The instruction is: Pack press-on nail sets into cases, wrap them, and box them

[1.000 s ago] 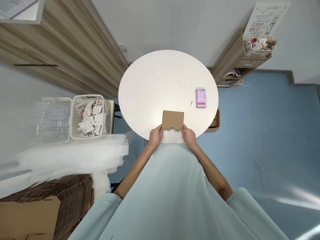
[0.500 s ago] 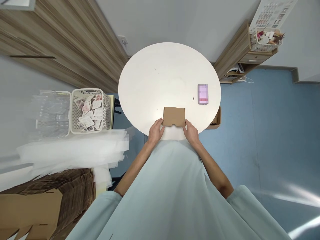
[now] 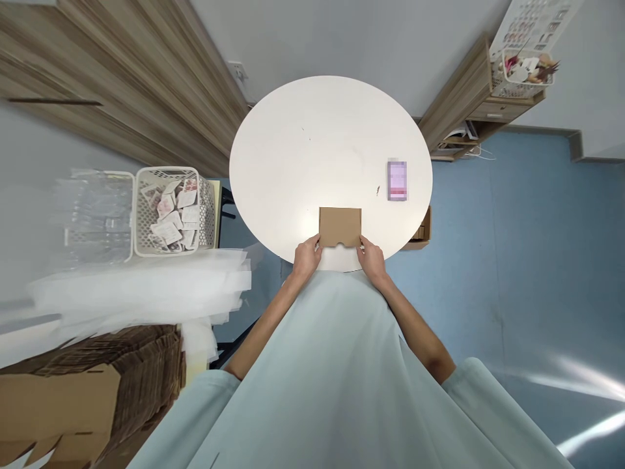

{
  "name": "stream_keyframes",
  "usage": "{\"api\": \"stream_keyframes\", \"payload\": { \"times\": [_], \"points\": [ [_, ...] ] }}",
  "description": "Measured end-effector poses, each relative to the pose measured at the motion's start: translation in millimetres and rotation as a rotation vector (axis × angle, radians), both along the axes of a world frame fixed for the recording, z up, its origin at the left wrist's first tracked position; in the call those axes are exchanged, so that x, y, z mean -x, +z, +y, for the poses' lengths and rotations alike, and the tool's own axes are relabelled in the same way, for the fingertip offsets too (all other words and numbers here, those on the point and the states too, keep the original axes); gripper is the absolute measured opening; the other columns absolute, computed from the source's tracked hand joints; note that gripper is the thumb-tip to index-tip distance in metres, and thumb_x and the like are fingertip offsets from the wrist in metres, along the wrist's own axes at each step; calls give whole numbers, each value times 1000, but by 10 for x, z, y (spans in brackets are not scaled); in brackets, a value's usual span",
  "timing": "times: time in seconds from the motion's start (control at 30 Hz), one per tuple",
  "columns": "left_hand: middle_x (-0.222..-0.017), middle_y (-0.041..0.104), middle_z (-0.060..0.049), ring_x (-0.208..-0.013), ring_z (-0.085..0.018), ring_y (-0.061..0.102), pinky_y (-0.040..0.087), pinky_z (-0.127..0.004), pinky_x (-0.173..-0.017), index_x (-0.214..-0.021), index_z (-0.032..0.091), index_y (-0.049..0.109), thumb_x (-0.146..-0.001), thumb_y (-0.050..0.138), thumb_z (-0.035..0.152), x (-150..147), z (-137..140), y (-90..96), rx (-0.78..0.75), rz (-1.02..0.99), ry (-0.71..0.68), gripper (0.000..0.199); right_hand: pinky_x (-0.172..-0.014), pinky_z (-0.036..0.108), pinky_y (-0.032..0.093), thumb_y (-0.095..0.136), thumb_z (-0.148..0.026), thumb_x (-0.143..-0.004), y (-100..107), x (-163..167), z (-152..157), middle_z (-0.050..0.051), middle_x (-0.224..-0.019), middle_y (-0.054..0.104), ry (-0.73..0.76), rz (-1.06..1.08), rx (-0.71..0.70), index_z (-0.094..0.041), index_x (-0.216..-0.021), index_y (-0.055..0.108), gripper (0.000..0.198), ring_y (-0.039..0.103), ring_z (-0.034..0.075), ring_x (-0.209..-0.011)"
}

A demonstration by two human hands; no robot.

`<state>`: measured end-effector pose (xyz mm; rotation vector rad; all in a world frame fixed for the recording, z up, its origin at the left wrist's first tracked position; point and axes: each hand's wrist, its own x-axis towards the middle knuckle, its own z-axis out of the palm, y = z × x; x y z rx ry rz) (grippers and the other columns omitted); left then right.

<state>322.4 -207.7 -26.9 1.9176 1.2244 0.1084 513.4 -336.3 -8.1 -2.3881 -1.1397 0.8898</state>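
A small brown cardboard box, with its lid down and a notch in its near edge, lies at the near side of the white round table. My left hand grips the box's near left corner, fingers along the side and thumb by the front. On the other side, my right hand holds the near right corner in the same way. What the box contains is hidden. Off to the right on the tabletop lies a blurred-out pinkish-purple rectangular item, apart from both hands.
To the left stand a white basket of small cards or packets, clear plastic packaging, a pile of white sheets and stacked flat cardboard boxes. An open carton sits below the table's right edge. A wooden cabinet bears another basket.
Both hands have shifted slightly, with the fingers closing in at the box's near corners. The box stays almost where it was; the whole view has tilted a little.
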Motion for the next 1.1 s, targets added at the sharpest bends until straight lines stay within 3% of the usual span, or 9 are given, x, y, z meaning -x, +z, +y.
{"api": "stream_keyframes", "payload": {
  "times": [0.17,0.3,0.57,0.77,0.97,1.1],
  "points": [
    [-129,78,-6,-122,-24,74,56,-36,-109,-137,21,71,-93,60,11,-62,-47,-60,128,-110,187,47,-97,38,60,60,-22,-98,-193,-38,-46,10,-124,78,-186,193,-151,-22,-133,66,35,77,26,-111],
    [-136,75,-10,-127,-23,72,54,-38,-115,-139,16,69,-95,58,9,-55,-34,-153,186,-185,276,46,-99,41,61,58,-22,-98,-316,-81,-67,9,-119,80,-238,216,-209,-22,-124,68,28,77,26,-113],
    [-126,79,-11,-121,-26,75,55,-42,-112,-132,18,73,-95,61,12,-63,35,-286,163,-143,266,40,-96,44,61,56,-24,-95,-463,-140,-50,9,-115,80,-263,200,-249,-24,-119,67,26,77,26,-105],
    [-126,79,-8,-112,-28,77,57,-42,-105,-129,22,74,-93,61,14,-68,85,-311,129,-121,235,39,-99,47,60,56,-30,-94,-599,-209,-27,11,-119,78,-280,172,-258,-22,-126,68,35,74,26,-98],
    [-128,78,-11,-112,-26,76,58,-43,-106,-136,18,69,-90,65,14,-100,79,-345,185,-210,284,46,-101,46,61,59,-38,-95,-686,-262,19,15,-132,70,-248,231,-313,-19,-134,69,45,71,27,-111],
    [-123,78,-11,-114,-25,75,58,-43,-107,-134,17,70,-90,66,14,-113,79,-297,241,-286,305,45,-110,44,58,58,-41,-95,-611,-243,72,14,-145,67,-243,322,-380,-18,-134,71,47,67,27,-128]
  ]
}}
